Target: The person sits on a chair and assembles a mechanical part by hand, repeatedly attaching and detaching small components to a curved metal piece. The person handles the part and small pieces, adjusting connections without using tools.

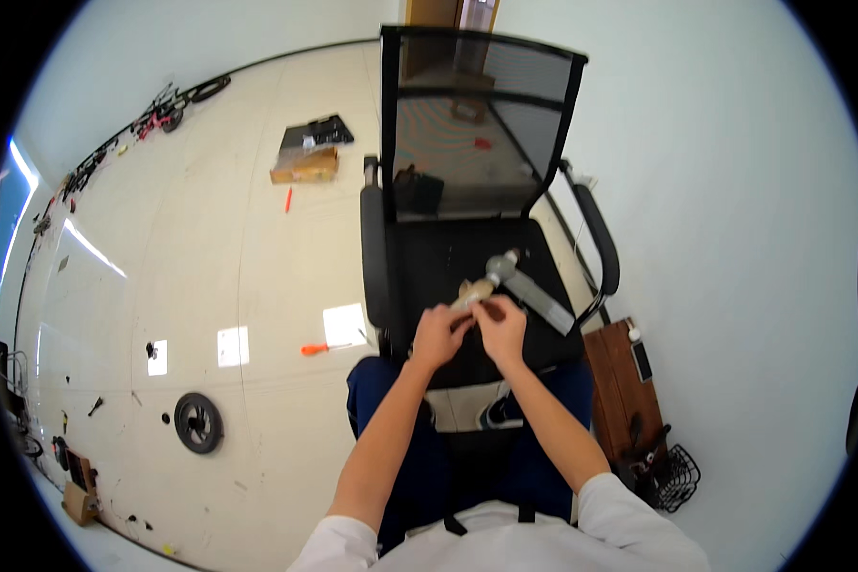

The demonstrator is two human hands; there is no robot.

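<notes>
Over the front of a black office chair's seat (429, 253), my left hand (438, 336) and my right hand (501, 332) are close together, fingers bent and pinching. Between them, at the fingertips, is a tan piece in what looks like clear wrapping (469, 297); its exact kind is too small to tell. Just beyond it, a grey wrapped part with a rounded joint (500, 268) and a long flat grey arm (541, 302) lies across the seat toward the right.
Armrests (375, 257) flank the seat below a mesh backrest (481, 124). On the floor to the left are an orange-handled screwdriver (315, 350), a small wheel (198, 423) and a cardboard box (305, 166). At right stand a brown wooden board (620, 386) and a black wire basket (678, 479).
</notes>
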